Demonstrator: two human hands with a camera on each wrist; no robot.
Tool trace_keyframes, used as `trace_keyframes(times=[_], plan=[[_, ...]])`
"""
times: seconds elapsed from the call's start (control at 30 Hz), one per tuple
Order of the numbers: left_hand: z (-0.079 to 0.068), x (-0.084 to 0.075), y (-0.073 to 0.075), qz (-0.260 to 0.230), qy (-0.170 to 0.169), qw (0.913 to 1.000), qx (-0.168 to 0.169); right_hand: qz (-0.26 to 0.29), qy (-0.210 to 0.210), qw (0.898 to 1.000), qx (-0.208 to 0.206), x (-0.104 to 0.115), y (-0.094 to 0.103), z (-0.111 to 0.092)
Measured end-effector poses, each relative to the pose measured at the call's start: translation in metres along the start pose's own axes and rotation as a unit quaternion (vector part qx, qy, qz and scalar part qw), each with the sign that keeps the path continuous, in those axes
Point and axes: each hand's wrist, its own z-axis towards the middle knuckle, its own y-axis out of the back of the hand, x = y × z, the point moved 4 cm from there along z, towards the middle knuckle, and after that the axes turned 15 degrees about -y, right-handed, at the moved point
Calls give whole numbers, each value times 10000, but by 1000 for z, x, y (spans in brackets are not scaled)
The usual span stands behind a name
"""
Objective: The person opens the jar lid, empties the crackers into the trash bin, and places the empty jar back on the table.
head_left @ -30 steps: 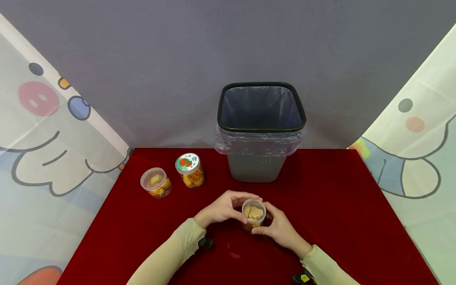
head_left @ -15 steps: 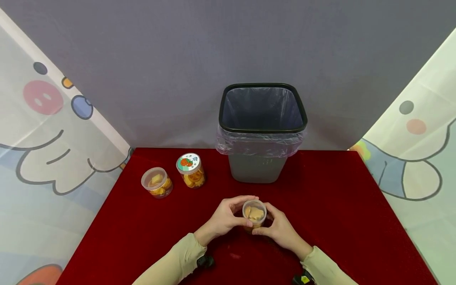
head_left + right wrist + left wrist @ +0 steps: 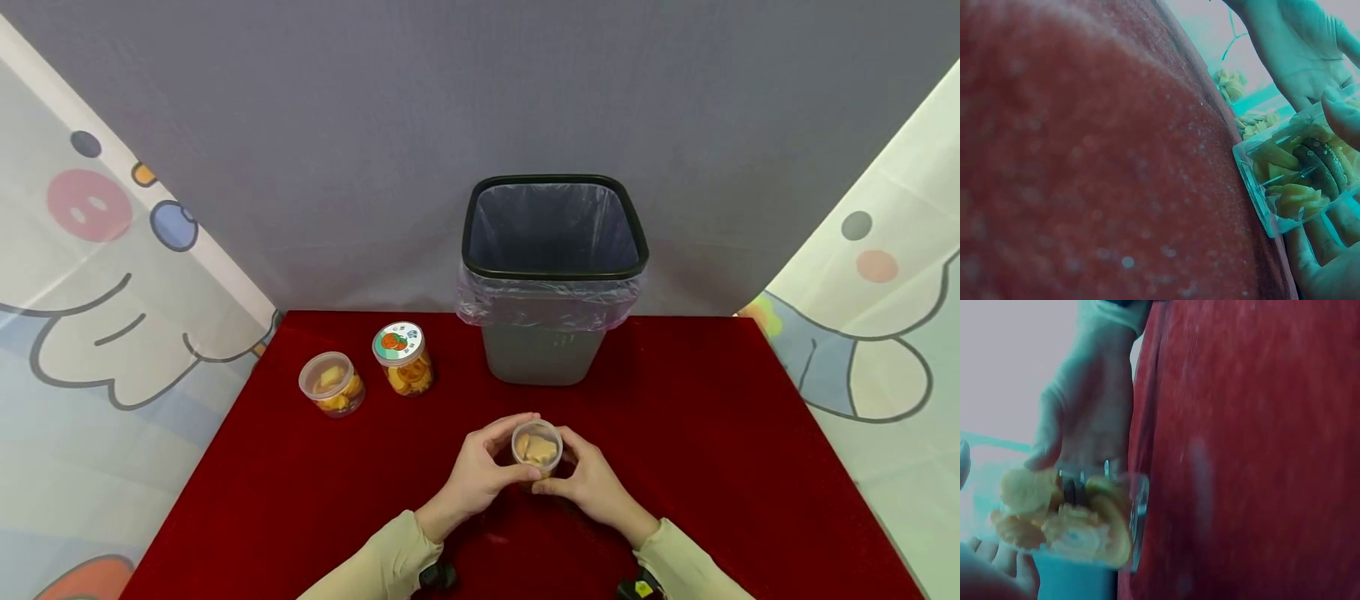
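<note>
Between both hands in the head view is a small clear plastic jar of cookies [image 3: 538, 448], upright, with pale cookies showing at its round top. My left hand [image 3: 476, 472] holds it from the left, thumb across the front and fingers round the back rim. From the right, my right hand [image 3: 596, 487] grips the jar low, its thumb at the front. The left wrist view shows the cookies through the wall of the jar [image 3: 1072, 525]. In the right wrist view dark and pale cookies fill the jar [image 3: 1300, 172].
A similar jar of cookies [image 3: 333, 390] stands at the back left of the red-covered table [image 3: 720, 442]. Beside it is a jar with a printed lid [image 3: 403, 358]. A grey bin [image 3: 540, 354] with a black rim and plastic liner stands at the back.
My left hand has shifted slightly right and toward the front, its thumb sliding across the jar's front. My right hand and the jar have barely moved.
</note>
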Motion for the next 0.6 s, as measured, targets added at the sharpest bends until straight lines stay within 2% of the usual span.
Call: trace_keyframes(times=[0.13, 0.33, 0.5, 0.6], plan=[[-4, 0, -4, 120, 170, 9992, -342, 15, 36, 10000, 18, 1, 1, 0], [-7, -3, -9, 461, 99, 9960, -754, 3, 161, 9999, 39, 1, 1, 0], [-7, -4, -11, 550, 234, 9939, -931, 15, 41, 10000, 20, 0, 1, 0], [-8, -4, -11, 574, 333, 9938, -888, -7, 13, 10000, 10, 0, 1, 0]])
